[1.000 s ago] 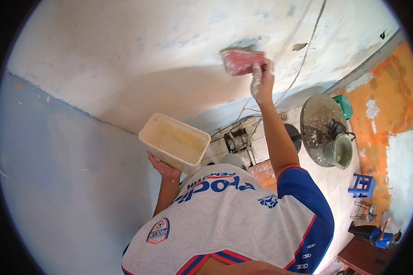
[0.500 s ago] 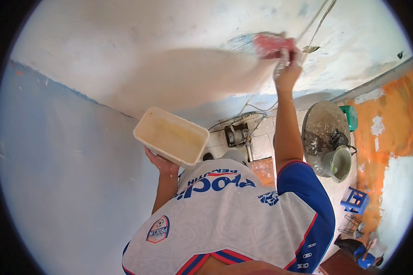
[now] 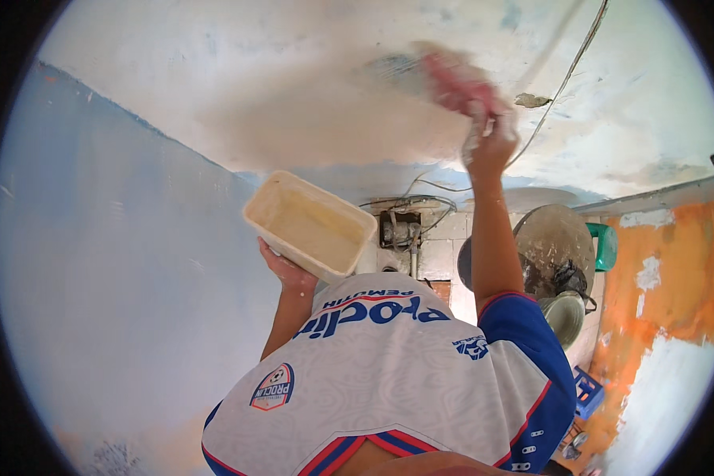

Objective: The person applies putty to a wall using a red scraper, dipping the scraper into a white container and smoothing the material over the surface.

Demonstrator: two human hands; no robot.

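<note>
My left hand (image 3: 293, 274) supports a cream rectangular plastic tub (image 3: 349, 260) from its near left side, the fingers partly hidden beneath it. The tub is tilted and has a pale, yellowish inside. My right hand (image 3: 490, 143), whitened with residue, grips a wide red hand tool (image 3: 456, 83) against the white wall (image 3: 309, 47) ahead. Motion blurs the tool, so I cannot tell its exact kind. Just left of it, a streaky blue-grey patch (image 3: 401, 67) shows on the wall.
A cable (image 3: 575, 67) runs down the wall past a chipped hole (image 3: 533, 101). Below stand a pump (image 3: 401, 230), a round splattered table (image 3: 559, 230), a grey bucket (image 3: 565, 317), a green container (image 3: 604, 247) and a blue stool (image 3: 587, 393). A blue wall (image 3: 119, 262) rises at left.
The red tool has swung to a steeper slant and shifted slightly left along the wall, still in my right hand. My view has tilted, and the tub sits slightly higher and further right in it.
</note>
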